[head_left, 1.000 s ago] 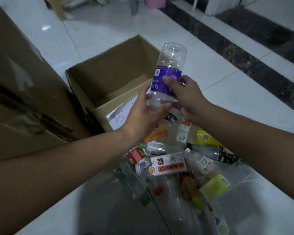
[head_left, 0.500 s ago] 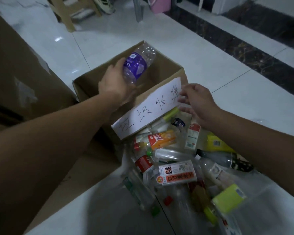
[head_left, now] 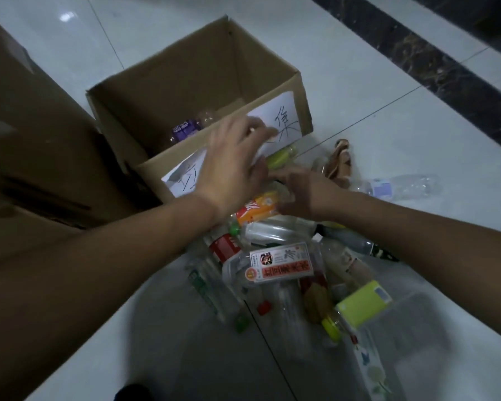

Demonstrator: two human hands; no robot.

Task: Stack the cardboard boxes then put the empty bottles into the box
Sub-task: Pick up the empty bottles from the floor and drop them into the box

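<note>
Head view looked down at a pale tiled floor (head_left: 344, 70). At the far left stood a large cardboard box (head_left: 26, 146), with the open box (head_left: 203, 68) just beside it on the right. One purple-labelled bottle (head_left: 185, 131) lay on that box's bottom, towards its near left corner, so by my reckoning the filling had barely begun. A handwritten paper sheet (head_left: 285, 120) was stuck on the outside of the near wall. The left hand (head_left: 235, 169) hovered in front of that wall, blurred, with its fingers spread wide and nothing in it. Just right of it and nearer, the right hand (head_left: 304, 195) reached into the far edge of the heap of empty bottles (head_left: 281, 267), close to a yellow-green bottle (head_left: 281, 156) and an orange-labelled bottle (head_left: 258, 208). Its fingers were hidden and smeared, so whether it gripped anything could not be told. The sensible way on seemed to be to take a bottle from the top of the heap, round its body rather than its cap, since thin empties crush and slip. It would then need lifting clear over the near wall before being let go. Pulling one from underneath would likely send the others rolling. Well apart at the right lay a single clear bottle (head_left: 399, 186), probably best left for last.
</note>
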